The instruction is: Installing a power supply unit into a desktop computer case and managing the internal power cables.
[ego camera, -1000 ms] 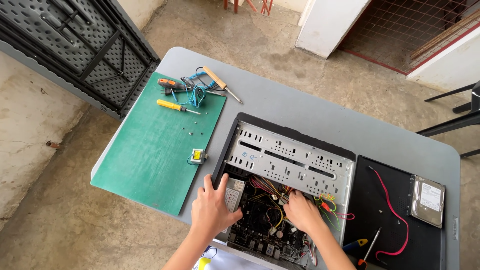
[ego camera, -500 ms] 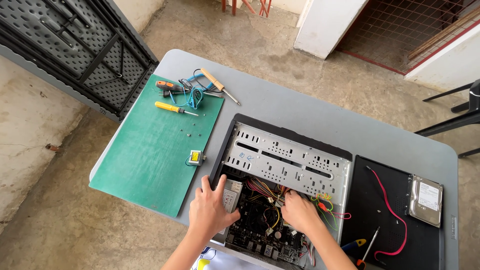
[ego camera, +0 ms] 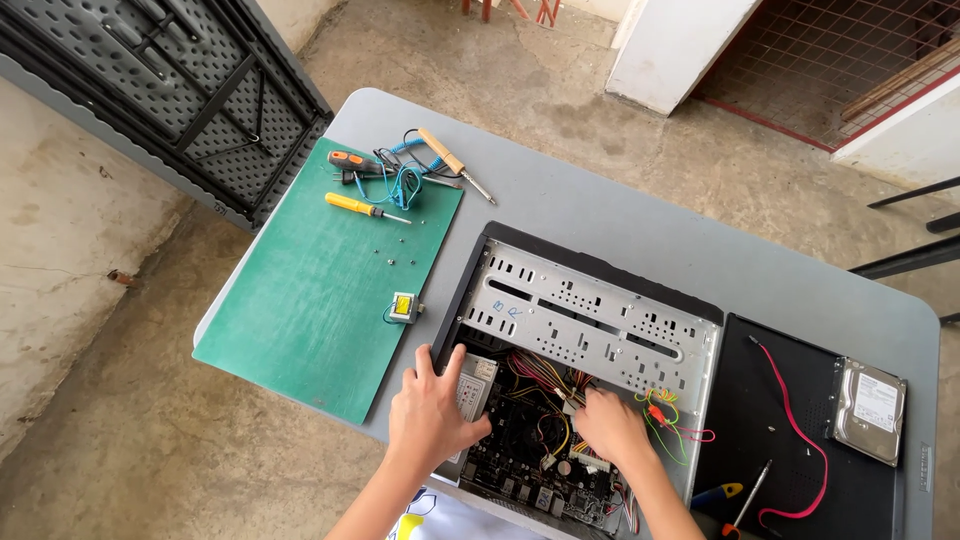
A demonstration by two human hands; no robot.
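PC case (ego camera: pixel 590 330) on grey table (ego camera: pixel 620 215), concrete floor; left hand (ego camera: pixel 432 410) grip spread flat, right hand (ego camera: pixel 612 428) grip unclear.

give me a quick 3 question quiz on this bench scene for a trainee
1. True or false: the left hand rests on the edge of the open black desktop computer case.
2. Where does the yellow-handled screwdriver lie? A) on the green cutting mat B) inside the case C) on the floor
3. Which silver box-shaped part lies on the black side panel at the table's far right?

Key:
1. True.
2. A.
3. The silver hard drive. The right hand, meanwhile, is down among the coloured wires inside the case.
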